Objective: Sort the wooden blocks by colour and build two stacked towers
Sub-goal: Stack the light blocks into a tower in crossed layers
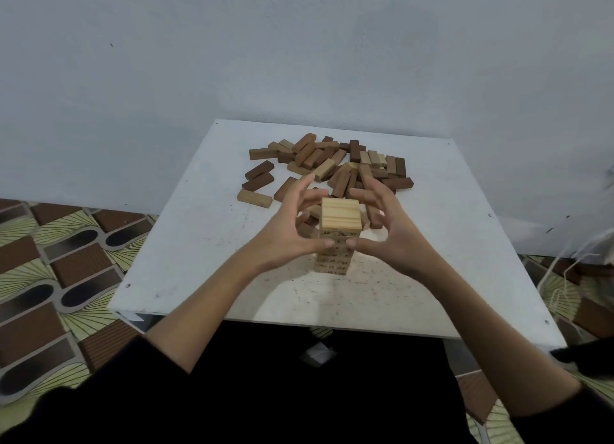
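the tower [336, 241] at the centre is pale, light-coloured wood with a visible grain on its top face and small dark printed marks on its side faces. at 12 o'clock from it, the pile of loose blocks [332, 168] mixes dark reddish brown, mid brown and pale tan pieces. the table [206, 244] is white with small dark specks and scuffs. the wall [299, 51] towards 12 o'clock is plain pale blue-grey. the floor covering [59, 264] at 9 o'clock carries a repeating pattern of brown ribbed rectangles, dark rounded ovals outlined in grey, and yellow-green fans with dark lines. the sleeves [109, 387] at 6 o'clock are black.
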Motion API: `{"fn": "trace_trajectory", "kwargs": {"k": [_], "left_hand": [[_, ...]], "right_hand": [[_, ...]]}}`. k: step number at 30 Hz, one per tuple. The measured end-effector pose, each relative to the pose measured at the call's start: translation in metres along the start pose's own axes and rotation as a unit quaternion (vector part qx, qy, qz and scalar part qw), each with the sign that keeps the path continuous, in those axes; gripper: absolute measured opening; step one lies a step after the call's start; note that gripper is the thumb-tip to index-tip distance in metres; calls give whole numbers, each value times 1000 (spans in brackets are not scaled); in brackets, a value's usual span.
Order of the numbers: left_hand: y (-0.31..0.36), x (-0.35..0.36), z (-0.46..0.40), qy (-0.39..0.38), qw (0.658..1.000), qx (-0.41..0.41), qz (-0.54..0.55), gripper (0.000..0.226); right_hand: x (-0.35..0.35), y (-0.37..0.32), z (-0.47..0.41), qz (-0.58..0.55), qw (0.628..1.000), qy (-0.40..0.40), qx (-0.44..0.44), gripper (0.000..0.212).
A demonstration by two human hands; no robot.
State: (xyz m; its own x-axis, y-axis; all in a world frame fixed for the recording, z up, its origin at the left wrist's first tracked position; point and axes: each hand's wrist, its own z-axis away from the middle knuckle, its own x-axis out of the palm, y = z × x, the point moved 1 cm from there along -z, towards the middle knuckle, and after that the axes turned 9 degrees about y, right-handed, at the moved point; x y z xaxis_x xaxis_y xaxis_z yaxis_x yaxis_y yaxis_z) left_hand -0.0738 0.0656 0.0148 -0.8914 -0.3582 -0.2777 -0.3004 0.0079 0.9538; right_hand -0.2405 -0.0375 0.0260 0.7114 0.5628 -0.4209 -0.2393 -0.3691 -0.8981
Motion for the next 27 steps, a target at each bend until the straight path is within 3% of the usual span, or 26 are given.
{"fn": "trace_trajectory", "kwargs": {"k": [5, 27], "left_hand": [[2, -3, -8, 6, 1000, 12, 0, 91], [-7, 3, -15, 15, 1000, 20, 14, 93]], "right_hand": [[-2, -1, -8, 47, 998, -3, -31, 94], [0, -4, -12, 55, 998, -27, -34, 87]]}}
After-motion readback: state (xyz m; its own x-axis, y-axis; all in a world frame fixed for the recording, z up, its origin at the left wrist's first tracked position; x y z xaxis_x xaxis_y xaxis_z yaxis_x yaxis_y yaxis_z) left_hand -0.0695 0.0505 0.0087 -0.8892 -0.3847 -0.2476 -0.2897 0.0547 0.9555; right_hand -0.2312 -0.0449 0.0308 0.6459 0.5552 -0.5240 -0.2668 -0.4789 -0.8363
